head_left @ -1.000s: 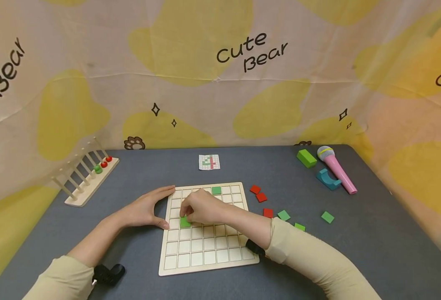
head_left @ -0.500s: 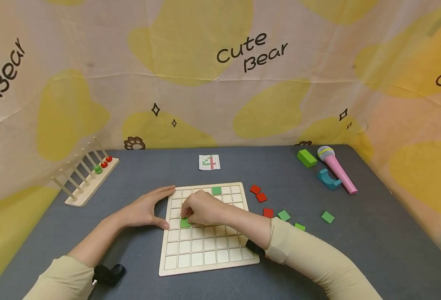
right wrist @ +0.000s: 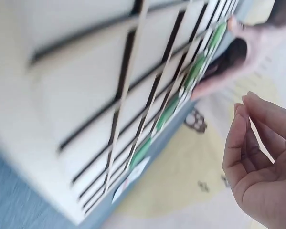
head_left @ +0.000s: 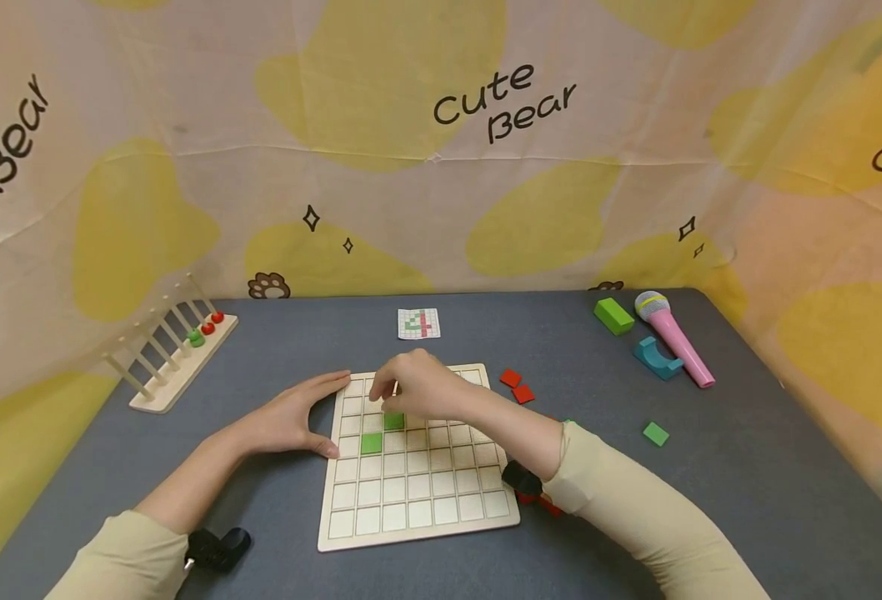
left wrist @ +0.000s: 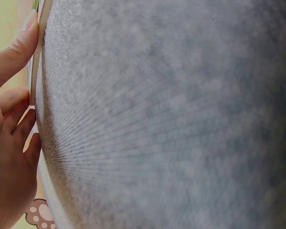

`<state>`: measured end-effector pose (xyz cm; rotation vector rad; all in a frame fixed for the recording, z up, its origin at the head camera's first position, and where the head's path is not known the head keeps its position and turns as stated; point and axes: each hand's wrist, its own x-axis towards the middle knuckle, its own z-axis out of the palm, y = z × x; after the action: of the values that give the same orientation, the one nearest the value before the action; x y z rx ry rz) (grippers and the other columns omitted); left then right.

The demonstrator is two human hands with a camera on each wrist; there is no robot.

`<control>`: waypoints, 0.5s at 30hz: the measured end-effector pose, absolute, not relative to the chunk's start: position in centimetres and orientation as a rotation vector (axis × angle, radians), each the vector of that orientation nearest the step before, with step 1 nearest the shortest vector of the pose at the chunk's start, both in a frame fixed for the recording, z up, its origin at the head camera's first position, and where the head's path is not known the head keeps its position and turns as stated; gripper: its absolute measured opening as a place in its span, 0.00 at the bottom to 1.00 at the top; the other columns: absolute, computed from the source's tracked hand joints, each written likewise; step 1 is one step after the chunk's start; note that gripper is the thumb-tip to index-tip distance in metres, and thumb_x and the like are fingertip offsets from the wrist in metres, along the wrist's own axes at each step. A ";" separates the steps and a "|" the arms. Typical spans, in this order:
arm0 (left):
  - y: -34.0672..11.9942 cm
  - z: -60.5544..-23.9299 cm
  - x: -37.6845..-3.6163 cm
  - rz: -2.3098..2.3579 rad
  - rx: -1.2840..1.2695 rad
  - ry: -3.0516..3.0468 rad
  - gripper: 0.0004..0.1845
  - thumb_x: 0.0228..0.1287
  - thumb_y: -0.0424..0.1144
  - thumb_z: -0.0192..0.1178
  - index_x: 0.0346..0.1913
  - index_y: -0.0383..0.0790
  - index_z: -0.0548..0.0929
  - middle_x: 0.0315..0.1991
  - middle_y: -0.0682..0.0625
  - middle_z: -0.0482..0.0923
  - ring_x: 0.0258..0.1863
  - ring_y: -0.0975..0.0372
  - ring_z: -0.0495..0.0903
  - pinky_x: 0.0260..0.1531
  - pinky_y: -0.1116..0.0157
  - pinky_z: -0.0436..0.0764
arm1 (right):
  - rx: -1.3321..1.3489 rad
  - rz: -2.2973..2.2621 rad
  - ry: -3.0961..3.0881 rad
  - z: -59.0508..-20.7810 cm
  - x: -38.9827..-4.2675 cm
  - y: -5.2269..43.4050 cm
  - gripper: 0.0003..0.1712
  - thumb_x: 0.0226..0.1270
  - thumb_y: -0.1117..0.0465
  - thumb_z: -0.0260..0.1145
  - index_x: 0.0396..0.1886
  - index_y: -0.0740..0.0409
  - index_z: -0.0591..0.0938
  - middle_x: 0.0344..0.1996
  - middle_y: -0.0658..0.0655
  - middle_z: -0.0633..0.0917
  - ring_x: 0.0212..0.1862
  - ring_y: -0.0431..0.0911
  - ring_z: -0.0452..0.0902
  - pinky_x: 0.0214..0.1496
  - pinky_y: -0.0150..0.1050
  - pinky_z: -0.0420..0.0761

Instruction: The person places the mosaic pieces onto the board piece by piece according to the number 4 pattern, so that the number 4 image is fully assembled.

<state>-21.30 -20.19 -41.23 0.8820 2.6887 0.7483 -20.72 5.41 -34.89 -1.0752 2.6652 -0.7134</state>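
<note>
Grid board lies flat on the dark table; green tiles sit in cells of the board, towards its far left in the head view; above the board's far half hangs the right hand, fingers curled, tips drawn together and holding nothing; along the board's left edge the left hand rests, thumb and fingers spread, touching it; red tiles lie just right of the board; beyond it, a printed card.
</note>
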 end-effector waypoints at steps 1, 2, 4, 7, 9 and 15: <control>-20.2 -41.2 -21.3 0.747 0.880 2.687 0.60 0.41 0.60 0.77 0.74 0.33 0.62 0.75 0.36 0.60 0.74 0.39 0.61 0.67 0.37 0.64 | -1.057 -0.734 2.668 -34.7 -20.9 5.9 0.10 0.61 0.66 0.68 0.41 0.54 0.89 0.34 0.50 0.89 0.33 0.37 0.82 0.37 0.27 0.77; -20.1 -41.2 -21.3 0.748 0.877 2.685 0.60 0.41 0.60 0.77 0.74 0.33 0.62 0.75 0.36 0.60 0.74 0.39 0.61 0.67 0.37 0.64 | -1.039 -0.755 2.671 -34.5 -21.0 6.5 0.10 0.62 0.66 0.68 0.41 0.55 0.89 0.34 0.50 0.89 0.33 0.37 0.82 0.38 0.28 0.77; -20.1 -41.2 -21.3 0.749 0.873 2.683 0.60 0.41 0.60 0.77 0.75 0.33 0.61 0.76 0.36 0.60 0.74 0.39 0.61 0.67 0.37 0.64 | -1.008 -0.796 2.673 -34.2 -21.3 7.7 0.09 0.63 0.66 0.67 0.41 0.55 0.89 0.34 0.50 0.89 0.33 0.38 0.82 0.39 0.28 0.78; -20.1 -41.2 -21.3 0.743 0.875 2.690 0.60 0.41 0.60 0.77 0.75 0.34 0.61 0.76 0.36 0.60 0.74 0.39 0.61 0.67 0.37 0.64 | -0.964 -0.847 2.671 -33.8 -21.7 9.7 0.09 0.64 0.66 0.66 0.42 0.56 0.89 0.36 0.52 0.90 0.36 0.41 0.83 0.40 0.30 0.79; -20.1 -41.2 -21.3 0.739 0.878 2.696 0.60 0.41 0.60 0.77 0.74 0.34 0.62 0.75 0.36 0.60 0.74 0.39 0.61 0.67 0.37 0.64 | -0.933 -0.875 2.672 -33.7 -22.0 11.1 0.09 0.64 0.66 0.66 0.42 0.56 0.89 0.37 0.53 0.90 0.37 0.42 0.83 0.40 0.30 0.80; -20.1 -41.4 -21.4 0.728 0.884 2.703 0.60 0.41 0.61 0.77 0.75 0.34 0.62 0.75 0.36 0.61 0.74 0.40 0.62 0.67 0.38 0.65 | -0.855 -0.907 2.687 -33.5 -22.4 15.1 0.09 0.64 0.65 0.68 0.42 0.55 0.89 0.35 0.51 0.90 0.36 0.41 0.84 0.39 0.32 0.81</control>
<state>-21.38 -20.06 -41.35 0.8837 2.7028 0.7276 -22.42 15.08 -33.49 -0.8550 2.6870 -0.9068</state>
